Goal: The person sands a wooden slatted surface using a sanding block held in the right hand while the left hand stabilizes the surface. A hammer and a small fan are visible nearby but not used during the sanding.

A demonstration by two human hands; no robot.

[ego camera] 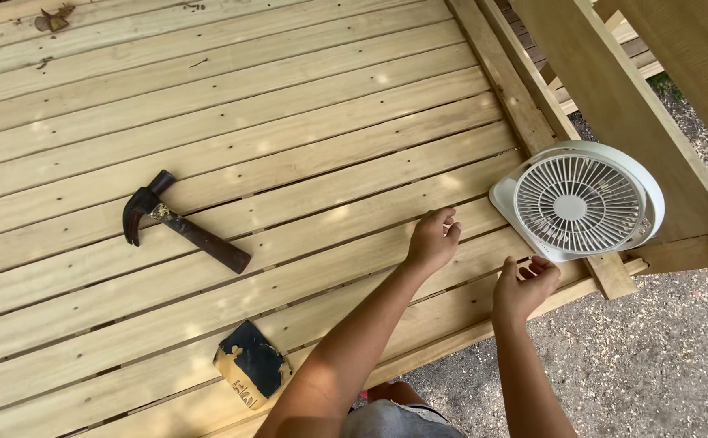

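- Two bare hands reach over a pale wooden deck [289, 122], both empty.
- Far left, a claw hammer [177, 223] with a dark head and brown handle lies flat across the boards, well apart from either hand.
- Near the bottom edge, a worn sheet of sandpaper [250, 362], dark with torn tan corners, lies beside the left forearm.
- Left hand [433, 240] is stretched forward, palm down, fingers loosely curled and touching a board; it grasps nothing.
- Right hand [524, 285] hovers at the deck's edge, fingers bent and parted, unclenched, just beside the fan's base.
- Rightmost, a white round fan [578, 203] lies tilted on the deck corner against a slanted post [613, 89], grille facing up.
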